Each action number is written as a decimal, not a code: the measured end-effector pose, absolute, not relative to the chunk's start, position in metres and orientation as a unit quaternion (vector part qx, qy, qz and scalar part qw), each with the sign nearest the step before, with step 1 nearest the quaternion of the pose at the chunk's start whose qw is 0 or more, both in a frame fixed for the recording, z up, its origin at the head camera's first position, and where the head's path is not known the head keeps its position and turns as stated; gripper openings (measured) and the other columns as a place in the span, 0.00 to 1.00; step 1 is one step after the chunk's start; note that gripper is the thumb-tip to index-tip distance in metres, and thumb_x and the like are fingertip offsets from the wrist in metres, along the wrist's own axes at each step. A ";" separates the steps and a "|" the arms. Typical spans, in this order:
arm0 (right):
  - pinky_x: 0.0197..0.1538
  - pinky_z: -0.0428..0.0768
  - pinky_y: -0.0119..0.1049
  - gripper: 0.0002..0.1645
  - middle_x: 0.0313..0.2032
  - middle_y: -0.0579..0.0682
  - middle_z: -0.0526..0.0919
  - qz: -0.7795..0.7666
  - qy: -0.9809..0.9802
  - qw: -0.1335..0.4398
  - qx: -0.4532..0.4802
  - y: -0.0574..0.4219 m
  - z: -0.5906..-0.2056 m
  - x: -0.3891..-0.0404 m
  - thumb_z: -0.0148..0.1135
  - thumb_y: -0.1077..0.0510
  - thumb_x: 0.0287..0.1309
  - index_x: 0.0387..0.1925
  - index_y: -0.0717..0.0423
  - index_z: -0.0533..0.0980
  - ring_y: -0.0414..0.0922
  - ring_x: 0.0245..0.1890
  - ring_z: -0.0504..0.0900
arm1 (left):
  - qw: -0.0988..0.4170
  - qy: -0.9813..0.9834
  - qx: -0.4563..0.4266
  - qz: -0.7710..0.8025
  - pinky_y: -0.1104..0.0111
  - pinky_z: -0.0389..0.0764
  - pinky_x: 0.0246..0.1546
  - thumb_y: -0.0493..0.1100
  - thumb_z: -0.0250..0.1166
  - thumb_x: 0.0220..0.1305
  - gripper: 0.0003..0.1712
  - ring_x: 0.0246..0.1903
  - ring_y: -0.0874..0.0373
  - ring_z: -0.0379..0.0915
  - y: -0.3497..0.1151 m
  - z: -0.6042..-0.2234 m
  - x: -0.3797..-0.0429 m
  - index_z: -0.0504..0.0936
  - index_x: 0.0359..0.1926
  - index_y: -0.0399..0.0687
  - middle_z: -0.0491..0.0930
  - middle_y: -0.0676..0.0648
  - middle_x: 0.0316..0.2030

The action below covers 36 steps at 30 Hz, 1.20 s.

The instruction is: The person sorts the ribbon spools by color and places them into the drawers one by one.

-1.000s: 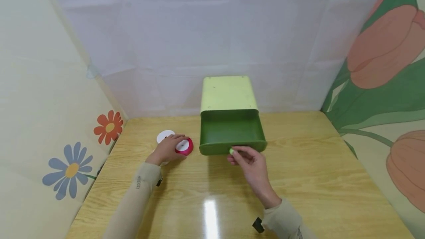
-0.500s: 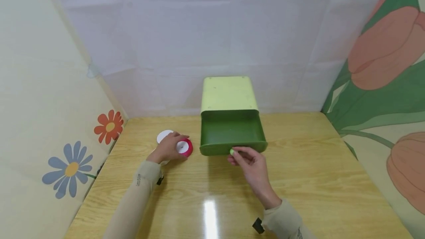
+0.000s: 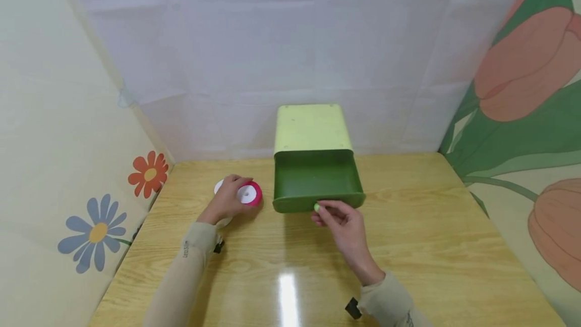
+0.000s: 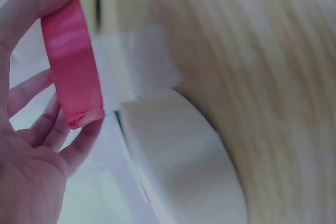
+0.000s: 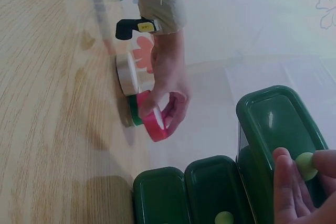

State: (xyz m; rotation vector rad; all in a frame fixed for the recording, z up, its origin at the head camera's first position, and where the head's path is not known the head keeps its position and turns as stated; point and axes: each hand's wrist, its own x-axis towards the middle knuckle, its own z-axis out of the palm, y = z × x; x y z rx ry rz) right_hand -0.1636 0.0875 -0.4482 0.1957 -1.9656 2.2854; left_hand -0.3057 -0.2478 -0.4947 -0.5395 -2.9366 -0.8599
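My left hand grips a pink ribbon roll by its rim, thumb on one side and fingers on the other. The roll's white disc side faces up in the head view, and the right wrist view has it raised off the table. Close by are a white ribbon roll and a green roll, partly hidden behind the hand in the head view. My right hand pinches the light green knob of a dark green drawer, which is pulled out with nothing inside.
The drawer belongs to a pale green cabinet against the white back wall. Below it are more green drawers, one showing a knob. A wooden table spreads in front, with flower-patterned walls on both sides.
My left hand has lifted the pink ribbon roll slightly, moving up and a little left in the head view. The right hand and the open drawer have stayed in place.
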 end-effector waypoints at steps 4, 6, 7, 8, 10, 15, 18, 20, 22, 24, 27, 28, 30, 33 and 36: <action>0.48 0.89 0.49 0.12 0.43 0.69 0.88 0.759 -0.645 0.063 0.064 0.088 -0.449 -0.164 0.66 0.66 0.68 0.50 0.68 0.82 0.46 0.37 0.91 | 0.048 -0.932 -0.176 -0.314 0.43 0.81 0.57 0.51 0.83 0.48 0.48 0.60 0.39 0.69 -0.245 -0.483 -0.304 0.75 0.70 0.43 0.72 0.36 0.62; 0.48 0.89 0.50 0.12 0.41 0.65 0.89 0.760 -0.643 0.065 0.065 0.088 -0.449 -0.164 0.66 0.67 0.67 0.50 0.69 0.82 0.45 0.37 0.91 | 0.060 -0.923 -0.176 -0.336 0.43 0.82 0.55 0.52 0.83 0.50 0.48 0.60 0.40 0.70 -0.244 -0.474 -0.301 0.74 0.71 0.45 0.71 0.37 0.63; 0.48 0.89 0.50 0.12 0.40 0.63 0.90 0.761 -0.642 0.066 0.065 0.088 -0.449 -0.164 0.66 0.67 0.67 0.49 0.69 0.82 0.45 0.37 0.91 | 0.067 -0.918 -0.176 -0.348 0.43 0.83 0.54 0.52 0.83 0.51 0.48 0.60 0.40 0.70 -0.244 -0.470 -0.300 0.74 0.71 0.46 0.71 0.38 0.63; 0.48 0.89 0.51 0.12 0.40 0.61 0.90 0.762 -0.641 0.066 0.066 0.087 -0.449 -0.164 0.66 0.67 0.67 0.50 0.70 0.82 0.45 0.37 0.91 | 0.074 -0.913 -0.177 -0.359 0.43 0.84 0.53 0.52 0.82 0.52 0.47 0.60 0.41 0.70 -0.244 -0.465 -0.299 0.74 0.71 0.47 0.71 0.39 0.63; 0.47 0.89 0.50 0.12 0.38 0.57 0.91 0.763 -0.640 0.066 0.067 0.087 -0.450 -0.164 0.66 0.67 0.67 0.49 0.70 0.82 0.45 0.37 0.91 | 0.090 -0.903 -0.178 -0.381 0.45 0.85 0.52 0.52 0.82 0.53 0.45 0.60 0.43 0.70 -0.244 -0.456 -0.295 0.75 0.71 0.52 0.72 0.41 0.63; 0.48 0.89 0.48 0.12 0.37 0.53 0.91 0.766 -0.637 0.061 0.067 0.088 -0.450 -0.163 0.65 0.67 0.67 0.49 0.70 0.82 0.46 0.37 0.91 | 0.118 -0.879 -0.188 -0.423 0.47 0.86 0.49 0.52 0.83 0.52 0.43 0.61 0.47 0.70 -0.240 -0.435 -0.285 0.77 0.70 0.60 0.73 0.46 0.63; 0.47 0.89 0.47 0.12 0.38 0.55 0.91 0.766 -0.637 0.061 0.067 0.088 -0.450 -0.163 0.65 0.67 0.68 0.50 0.70 0.82 0.47 0.38 0.91 | 0.129 -0.873 -0.199 -0.426 0.48 0.86 0.48 0.51 0.83 0.52 0.43 0.61 0.47 0.70 -0.235 -0.424 -0.279 0.77 0.70 0.62 0.74 0.46 0.63; 0.47 0.89 0.44 0.12 0.40 0.61 0.90 0.766 -0.637 0.061 0.066 0.088 -0.450 -0.163 0.65 0.67 0.67 0.50 0.70 0.82 0.48 0.38 0.91 | 0.137 -0.873 -0.206 -0.420 0.48 0.86 0.48 0.50 0.83 0.52 0.43 0.61 0.47 0.70 -0.232 -0.418 -0.277 0.77 0.70 0.61 0.74 0.46 0.63; 0.46 0.90 0.42 0.13 0.42 0.68 0.88 0.766 -0.636 0.062 0.065 0.087 -0.450 -0.163 0.65 0.67 0.67 0.50 0.70 0.82 0.48 0.38 0.91 | 0.144 -0.873 -0.213 -0.414 0.48 0.86 0.48 0.50 0.83 0.52 0.43 0.61 0.47 0.70 -0.228 -0.412 -0.275 0.78 0.70 0.60 0.74 0.46 0.63; 0.46 0.90 0.42 0.13 0.45 0.74 0.85 0.767 -0.636 0.060 0.064 0.087 -0.450 -0.163 0.65 0.67 0.67 0.50 0.70 0.82 0.47 0.38 0.91 | 0.147 -0.875 -0.217 -0.407 0.47 0.87 0.48 0.51 0.83 0.51 0.43 0.62 0.47 0.70 -0.223 -0.406 -0.273 0.78 0.69 0.60 0.74 0.46 0.63; 0.47 0.90 0.42 0.13 0.46 0.78 0.83 0.767 -0.636 0.059 0.063 0.087 -0.450 -0.164 0.65 0.67 0.68 0.51 0.70 0.81 0.46 0.37 0.91 | 0.148 -0.877 -0.226 -0.397 0.46 0.87 0.49 0.51 0.83 0.50 0.43 0.63 0.47 0.69 -0.214 -0.397 -0.268 0.78 0.69 0.57 0.74 0.45 0.64; 0.47 0.89 0.44 0.13 0.46 0.79 0.83 0.767 -0.636 0.058 0.064 0.087 -0.450 -0.164 0.65 0.67 0.68 0.51 0.70 0.81 0.45 0.37 0.91 | 0.149 -0.877 -0.230 -0.394 0.46 0.87 0.49 0.51 0.83 0.50 0.44 0.63 0.47 0.69 -0.211 -0.394 -0.266 0.79 0.69 0.56 0.74 0.45 0.64; 0.47 0.89 0.44 0.13 0.46 0.77 0.84 0.767 -0.636 0.058 0.064 0.087 -0.450 -0.164 0.65 0.67 0.68 0.50 0.70 0.81 0.45 0.37 0.91 | 0.149 -0.875 -0.240 -0.392 0.46 0.86 0.49 0.50 0.84 0.50 0.44 0.63 0.47 0.68 -0.204 -0.389 -0.263 0.79 0.69 0.54 0.74 0.44 0.64; 0.47 0.89 0.45 0.13 0.45 0.77 0.84 0.766 -0.636 0.062 0.068 0.087 -0.451 -0.164 0.65 0.67 0.68 0.50 0.70 0.81 0.45 0.37 0.91 | 0.151 -0.871 -0.256 -0.391 0.49 0.85 0.51 0.50 0.85 0.48 0.45 0.64 0.48 0.68 -0.196 -0.386 -0.261 0.79 0.69 0.53 0.74 0.45 0.64; 0.46 0.90 0.43 0.13 0.44 0.76 0.85 0.766 -0.636 0.068 0.072 0.087 -0.453 -0.165 0.65 0.66 0.67 0.50 0.71 0.81 0.45 0.37 0.91 | 0.152 -0.867 -0.271 -0.390 0.50 0.85 0.52 0.50 0.85 0.48 0.46 0.64 0.50 0.68 -0.188 -0.384 -0.261 0.79 0.69 0.54 0.74 0.46 0.64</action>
